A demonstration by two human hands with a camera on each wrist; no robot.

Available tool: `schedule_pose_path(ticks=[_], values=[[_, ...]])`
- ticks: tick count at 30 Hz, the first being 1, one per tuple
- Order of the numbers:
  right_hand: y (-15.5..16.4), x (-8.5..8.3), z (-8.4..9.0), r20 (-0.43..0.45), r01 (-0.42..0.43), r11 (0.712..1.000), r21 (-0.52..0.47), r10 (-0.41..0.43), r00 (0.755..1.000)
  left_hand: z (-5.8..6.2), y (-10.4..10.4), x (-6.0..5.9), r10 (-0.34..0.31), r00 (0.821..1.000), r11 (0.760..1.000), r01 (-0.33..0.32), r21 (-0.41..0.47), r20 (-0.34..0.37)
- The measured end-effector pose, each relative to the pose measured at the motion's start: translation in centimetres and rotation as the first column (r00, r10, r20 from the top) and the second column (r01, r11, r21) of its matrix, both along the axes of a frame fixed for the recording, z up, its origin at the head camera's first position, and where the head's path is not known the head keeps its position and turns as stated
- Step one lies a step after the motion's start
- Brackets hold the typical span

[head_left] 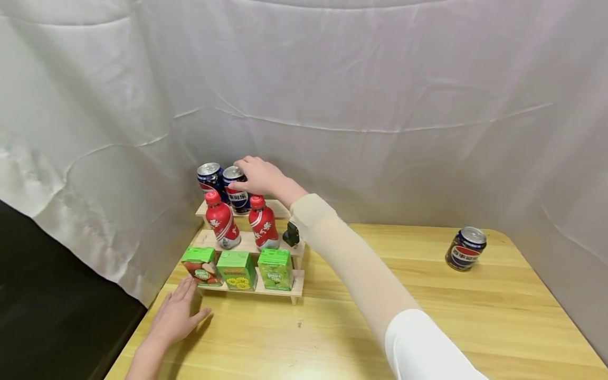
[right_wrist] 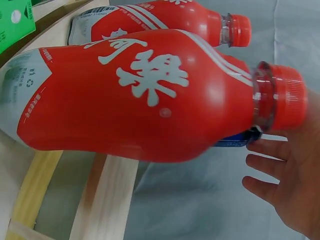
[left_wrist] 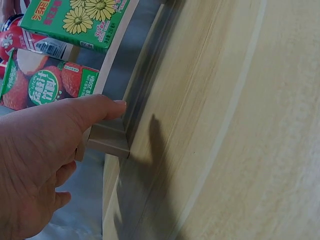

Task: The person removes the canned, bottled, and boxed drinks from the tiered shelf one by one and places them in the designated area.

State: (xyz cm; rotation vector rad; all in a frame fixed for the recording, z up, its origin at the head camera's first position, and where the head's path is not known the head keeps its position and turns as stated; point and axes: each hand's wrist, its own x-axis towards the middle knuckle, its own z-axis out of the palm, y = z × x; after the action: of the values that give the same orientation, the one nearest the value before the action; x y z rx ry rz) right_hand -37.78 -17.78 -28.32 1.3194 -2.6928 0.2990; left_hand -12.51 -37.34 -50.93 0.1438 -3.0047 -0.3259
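My right hand (head_left: 258, 177) curls round the second cola can (head_left: 236, 189) on the rack's (head_left: 298, 276) top step beside its twin (head_left: 210, 179), so I'd keep it upright, clear of the red bottles (head_left: 263, 222), while my left hand (head_left: 177, 315) lies flat on the worktop (head_left: 475, 316).

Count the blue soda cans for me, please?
3: two blue metal soda cans stand on the wooden rack's top step, one under the right hand; a third stands alone far right.
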Motion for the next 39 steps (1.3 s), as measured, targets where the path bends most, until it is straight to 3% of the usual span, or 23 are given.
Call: schedule_pose_path(ticks=[10,25,39], values=[[-0.8,-0.8,-0.7,0.053,0.006,1.000,0.007,-0.007,0.999,0.1,0.7,0.3,0.008,1.000,1.000,-0.008,0.019,-0.002],[0.0,-1.5,-0.8,-0.010,-0.047,0.997,0.064,0.048,0.999,-0.5,1.1,0.1,0.003,1.000,1.000,-0.003,0.023,-0.015],[1.4,-2.2,-1.2,-0.106,-0.037,0.999,0.027,0.040,0.994,-0.6,1.1,-0.3,-0.010,1.000,1.000,0.011,0.026,-0.016]])
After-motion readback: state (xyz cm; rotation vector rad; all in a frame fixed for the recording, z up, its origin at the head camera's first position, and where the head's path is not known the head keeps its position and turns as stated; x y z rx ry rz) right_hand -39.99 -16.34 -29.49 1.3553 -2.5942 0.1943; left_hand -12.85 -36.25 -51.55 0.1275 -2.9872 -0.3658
